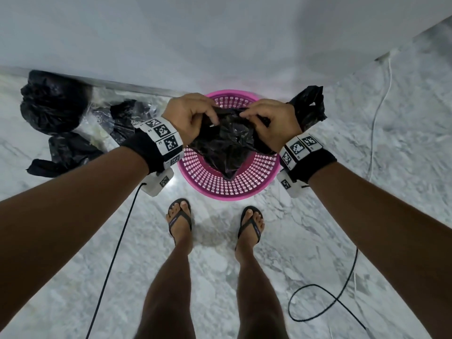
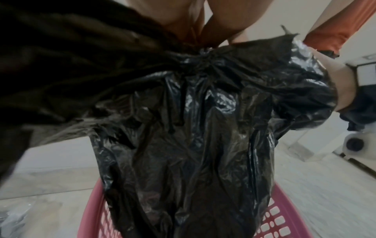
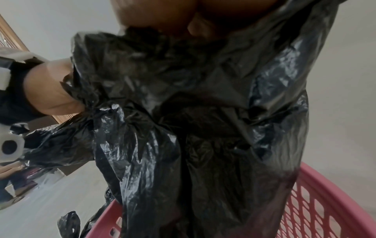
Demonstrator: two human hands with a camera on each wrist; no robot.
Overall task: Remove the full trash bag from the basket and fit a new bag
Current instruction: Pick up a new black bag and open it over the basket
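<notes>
new bag (image 1: 228,143) hanging lengthwise, tip down into basket (image 1: 195,172)

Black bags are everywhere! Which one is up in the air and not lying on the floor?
The black bag both hands pinch by its top, hanging over the pink basket. The other black bags lie on the floor to the left, untouched.

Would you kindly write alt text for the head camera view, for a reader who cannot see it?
Seen from above, a person's left hand and right hand grip the top of a crumpled black trash bag held over a pink mesh basket on a marble floor. Other black bags lie left of it; sandalled feet stand below.
</notes>
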